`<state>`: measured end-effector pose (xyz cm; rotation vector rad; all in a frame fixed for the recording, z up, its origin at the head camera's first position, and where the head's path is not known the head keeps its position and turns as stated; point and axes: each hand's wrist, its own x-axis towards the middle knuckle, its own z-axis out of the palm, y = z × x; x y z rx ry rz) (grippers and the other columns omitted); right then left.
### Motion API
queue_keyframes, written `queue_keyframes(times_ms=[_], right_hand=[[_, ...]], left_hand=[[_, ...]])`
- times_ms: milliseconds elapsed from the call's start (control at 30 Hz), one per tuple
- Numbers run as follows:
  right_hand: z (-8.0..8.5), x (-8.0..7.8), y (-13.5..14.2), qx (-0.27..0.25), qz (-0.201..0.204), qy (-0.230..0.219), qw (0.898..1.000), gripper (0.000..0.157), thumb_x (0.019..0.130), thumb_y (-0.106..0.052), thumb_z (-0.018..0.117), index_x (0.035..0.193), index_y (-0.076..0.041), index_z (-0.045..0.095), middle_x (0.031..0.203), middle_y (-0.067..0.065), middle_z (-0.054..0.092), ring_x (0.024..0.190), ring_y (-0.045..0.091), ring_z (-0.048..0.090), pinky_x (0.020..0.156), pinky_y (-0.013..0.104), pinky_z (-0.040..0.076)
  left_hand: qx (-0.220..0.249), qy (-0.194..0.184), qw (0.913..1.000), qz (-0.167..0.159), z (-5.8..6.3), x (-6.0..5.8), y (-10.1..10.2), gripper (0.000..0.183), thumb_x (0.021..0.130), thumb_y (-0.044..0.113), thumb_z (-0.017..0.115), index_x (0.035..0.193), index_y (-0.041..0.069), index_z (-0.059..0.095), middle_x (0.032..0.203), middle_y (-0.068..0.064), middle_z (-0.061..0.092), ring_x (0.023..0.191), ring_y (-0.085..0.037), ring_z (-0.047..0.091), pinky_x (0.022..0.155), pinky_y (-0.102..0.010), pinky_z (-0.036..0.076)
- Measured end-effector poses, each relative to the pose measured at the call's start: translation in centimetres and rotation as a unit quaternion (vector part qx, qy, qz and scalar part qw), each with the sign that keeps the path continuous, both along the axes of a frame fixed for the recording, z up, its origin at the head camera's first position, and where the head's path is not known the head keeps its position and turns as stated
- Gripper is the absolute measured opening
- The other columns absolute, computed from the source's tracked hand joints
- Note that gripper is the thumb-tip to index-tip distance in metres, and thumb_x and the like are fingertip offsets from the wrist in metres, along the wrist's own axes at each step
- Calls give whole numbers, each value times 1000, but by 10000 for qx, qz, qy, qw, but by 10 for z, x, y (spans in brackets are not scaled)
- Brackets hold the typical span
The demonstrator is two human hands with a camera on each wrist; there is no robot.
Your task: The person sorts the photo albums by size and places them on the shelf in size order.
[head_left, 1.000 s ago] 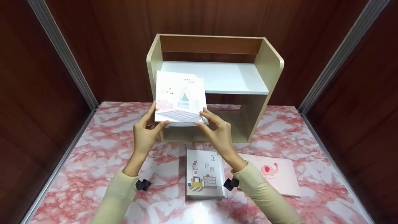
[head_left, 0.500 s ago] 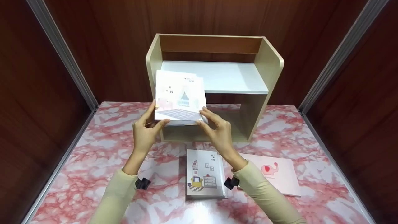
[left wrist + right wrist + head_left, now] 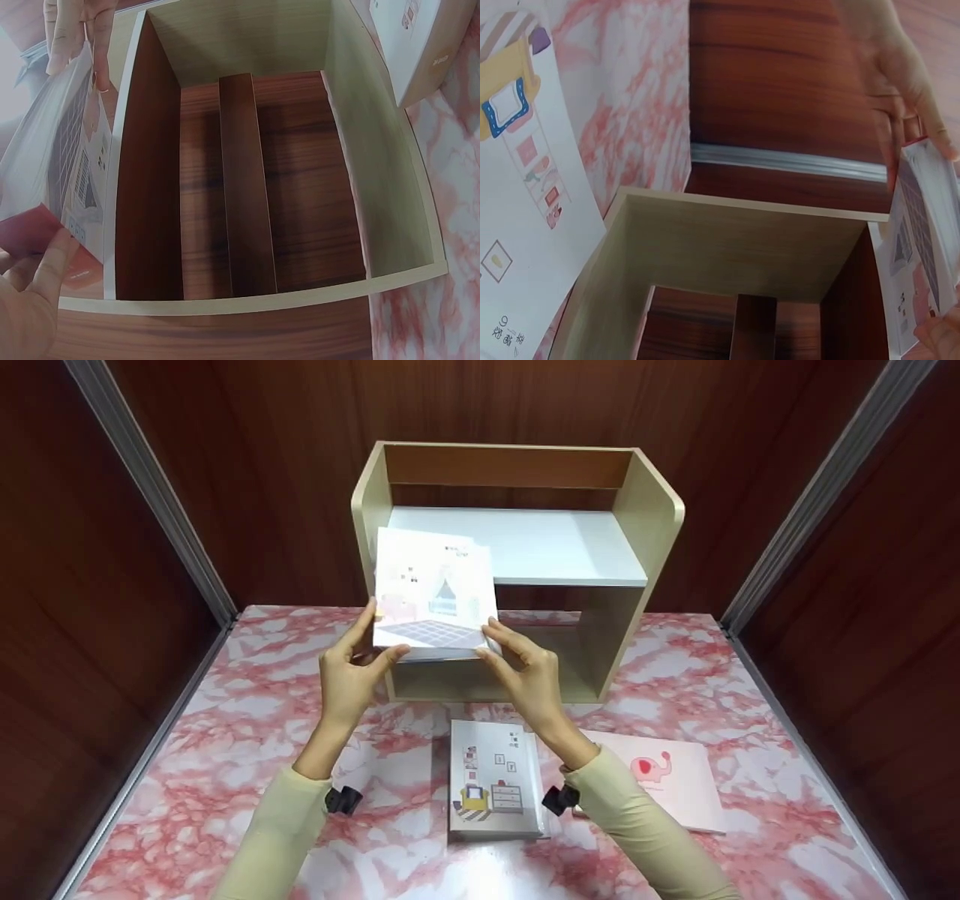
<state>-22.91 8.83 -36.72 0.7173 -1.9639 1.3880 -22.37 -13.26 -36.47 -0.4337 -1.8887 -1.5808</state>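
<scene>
Both hands hold a small stack of white picture books (image 3: 435,592) in front of the left part of the wooden bookshelf (image 3: 626,637). The left hand (image 3: 349,679) pinches the stack's lower left corner, thumb on the near edge. At the lower right corner the right hand (image 3: 531,679) pinches it likewise. The top cover shows a pale room with a checked rug, and another book sticks out slightly beneath it. In the left wrist view the page edges and a red cover (image 3: 34,229) appear beside the white shelf edge. Whether the stack touches the shelf, I cannot tell.
On the marbled pink table (image 3: 262,720), a thick white book stack (image 3: 487,772) with a yellow armchair picture lies in front of the bookshelf. Right of it is a pink elephant book (image 3: 682,787), partly behind the right sleeve. Dark wooden walls (image 3: 112,585) surround the table.
The held books have risen very slightly and their near edge shows a little more. Both hands keep their hold; everything on the table stays put.
</scene>
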Motion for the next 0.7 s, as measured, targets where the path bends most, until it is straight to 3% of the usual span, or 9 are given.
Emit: queue_keyframes(times_ms=[267,433,700], right_hand=[[-1,-1,-1,-6,40,172,9998,28,81,3,66,108,12,63,114,27,60,108,35,59,89,25,48],[-1,-1,-1,-5,78,175,9998,27,83,4,64,109,13,62,115,28,59,108,35,58,89,26,49],[0,-3,-2,43,17,266,9996,27,83,5,63,109,13,62,114,29,59,108,36,58,89,26,49]], left_hand=[[-33,116,9999,-36,1,-2,0,65,73,5,76,132,-2,48,113,-20,64,86,-8,64,68,-26,56],[43,50,9999,-87,1,-4,0,65,74,7,76,132,-1,48,116,-19,62,96,-14,64,74,-29,55],[267,-29,9995,-164,1,-7,1,65,74,8,76,132,1,48,117,-18,62,93,-11,64,72,-26,55]])
